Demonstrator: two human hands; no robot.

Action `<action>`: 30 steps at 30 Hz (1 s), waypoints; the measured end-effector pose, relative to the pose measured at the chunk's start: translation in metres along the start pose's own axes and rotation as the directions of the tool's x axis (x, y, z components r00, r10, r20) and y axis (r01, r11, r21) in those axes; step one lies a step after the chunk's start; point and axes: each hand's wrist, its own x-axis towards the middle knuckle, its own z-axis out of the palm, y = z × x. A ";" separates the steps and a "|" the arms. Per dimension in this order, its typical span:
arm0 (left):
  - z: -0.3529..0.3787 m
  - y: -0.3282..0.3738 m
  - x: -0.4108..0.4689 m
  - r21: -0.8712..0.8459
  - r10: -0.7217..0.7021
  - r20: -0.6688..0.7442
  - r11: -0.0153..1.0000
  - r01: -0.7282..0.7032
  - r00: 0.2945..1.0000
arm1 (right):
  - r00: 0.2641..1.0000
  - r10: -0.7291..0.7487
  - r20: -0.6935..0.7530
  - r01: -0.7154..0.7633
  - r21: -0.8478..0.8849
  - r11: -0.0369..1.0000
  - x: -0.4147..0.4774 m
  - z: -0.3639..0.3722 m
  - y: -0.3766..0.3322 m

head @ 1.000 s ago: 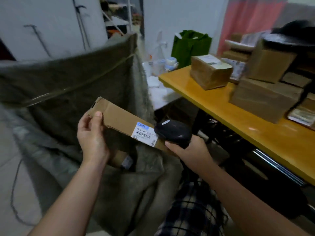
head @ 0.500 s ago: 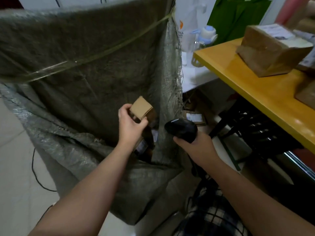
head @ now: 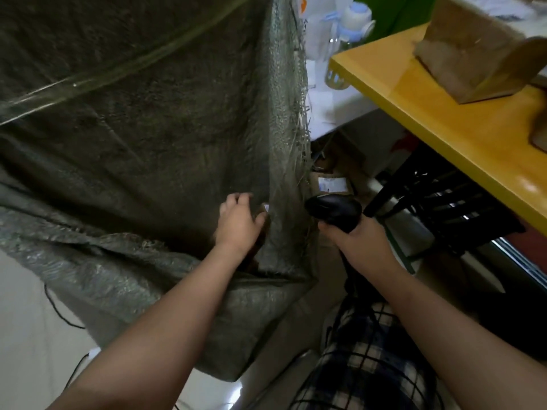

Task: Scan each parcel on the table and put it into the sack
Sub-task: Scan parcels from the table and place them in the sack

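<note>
Head view: left hand (head: 238,223) at centre frame, inside the open sack (head: 142,128), fingers and thumb curled on the parcel (head: 264,211), which is mostly hidden. Right hand (head: 359,242) clamped on the scanner (head: 334,210), just right of the sack. Table (head: 444,119) upper right, another box (head: 473,54) on it.

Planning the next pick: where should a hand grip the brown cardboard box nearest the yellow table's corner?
Likely the brown cardboard box by opposite side walls, reaching down over its near edge: it sits flat on the yellow table, bare tabletop in front.
</note>
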 end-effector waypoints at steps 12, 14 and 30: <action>-0.021 0.178 -0.052 -0.034 0.511 -0.045 0.858 -0.512 0.858 | 0.919 -0.057 -0.390 0.078 0.039 0.996 -0.067 -0.112 -0.013; -0.020 0.208 -0.055 -0.031 0.568 -0.034 0.822 -0.568 0.823 | 0.896 -0.084 -0.436 0.111 0.035 0.993 -0.075 -0.138 -0.018; -0.012 0.381 0.070 0.324 0.708 0.109 0.639 -0.698 0.698 | 0.825 -0.042 -0.564 0.183 0.195 0.964 -0.049 -0.237 -0.049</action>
